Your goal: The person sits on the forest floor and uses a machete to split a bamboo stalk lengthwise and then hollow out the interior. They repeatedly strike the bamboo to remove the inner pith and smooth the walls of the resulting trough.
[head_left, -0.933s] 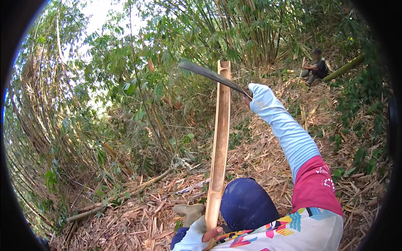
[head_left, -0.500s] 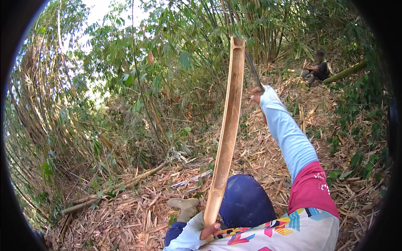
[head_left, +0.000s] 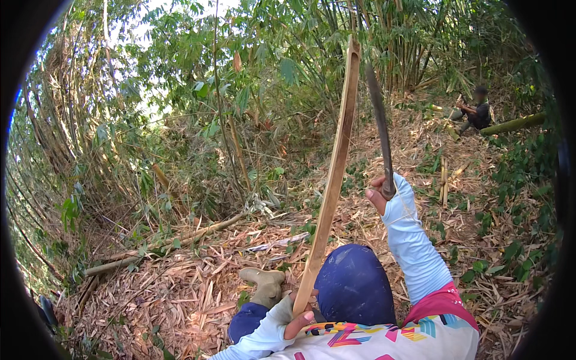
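Head view: bamboo strip (head_left: 331, 198) stands mid-scene, far end leaning right. I'd brace its near end firmly and keep my left thumb out of the blade's line. Left grip (head_left: 284, 318): closed round the near end. Right grip (head_left: 379, 197): closed on the knife (head_left: 380, 117), blade up, right of the strip, not touching.

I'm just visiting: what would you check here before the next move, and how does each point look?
1. Left grip closed around the lower end of the split tan bamboo length: ok.
2. Right grip holding the long dark metal blade: ok.
3. Blade apart from the bamboo: ok.
4. Dark-blue-clothed knee clear of the blade: ok, the blade points upward.
5. Seated person in dark clothing away from the blade: ok, in the background.
6. Tightness of either grip: cannot tell.
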Action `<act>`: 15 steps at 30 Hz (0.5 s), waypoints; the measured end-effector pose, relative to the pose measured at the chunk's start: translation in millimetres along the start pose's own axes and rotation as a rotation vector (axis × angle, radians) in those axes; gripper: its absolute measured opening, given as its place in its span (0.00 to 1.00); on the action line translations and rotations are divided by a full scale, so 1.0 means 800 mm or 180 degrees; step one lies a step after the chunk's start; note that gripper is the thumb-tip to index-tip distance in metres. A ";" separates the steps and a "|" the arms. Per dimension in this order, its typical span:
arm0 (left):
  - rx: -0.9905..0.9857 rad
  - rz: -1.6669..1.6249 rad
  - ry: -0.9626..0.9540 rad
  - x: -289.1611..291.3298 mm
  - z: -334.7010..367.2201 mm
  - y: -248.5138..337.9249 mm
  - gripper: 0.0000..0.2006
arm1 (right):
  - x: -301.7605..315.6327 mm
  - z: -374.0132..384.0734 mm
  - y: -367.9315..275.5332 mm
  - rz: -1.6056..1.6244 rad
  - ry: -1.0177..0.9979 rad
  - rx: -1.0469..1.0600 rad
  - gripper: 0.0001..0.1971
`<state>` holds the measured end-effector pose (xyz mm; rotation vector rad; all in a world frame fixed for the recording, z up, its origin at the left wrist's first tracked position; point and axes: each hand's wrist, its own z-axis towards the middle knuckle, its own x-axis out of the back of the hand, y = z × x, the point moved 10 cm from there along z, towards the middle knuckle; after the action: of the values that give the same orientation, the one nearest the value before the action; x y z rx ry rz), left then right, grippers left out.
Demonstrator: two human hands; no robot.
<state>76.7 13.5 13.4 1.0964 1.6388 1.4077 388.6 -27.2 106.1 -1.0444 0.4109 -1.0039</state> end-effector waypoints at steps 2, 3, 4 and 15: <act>0.0024 0.0001 0.0022 0.001 -0.001 -0.001 0.24 | -0.005 -0.010 -0.039 -0.0656 -0.0123 0.0280 0.12; -0.0061 0.0038 0.0078 0.002 -0.002 0.001 0.25 | -0.012 -0.017 -0.056 -0.0543 -0.0178 0.0124 0.11; -0.0143 0.0075 0.0138 0.002 -0.002 0.002 0.25 | -0.019 -0.021 -0.069 -0.0690 -0.0216 0.0480 0.12; -0.0365 0.0176 0.0415 0.014 -0.006 0.001 0.26 | -0.122 -0.090 -0.127 -0.2634 -0.1618 0.2148 0.07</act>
<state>68.4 21.7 15.4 1.0098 1.6063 1.6181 237.6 3.7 143.4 -0.7891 -0.8034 -1.3978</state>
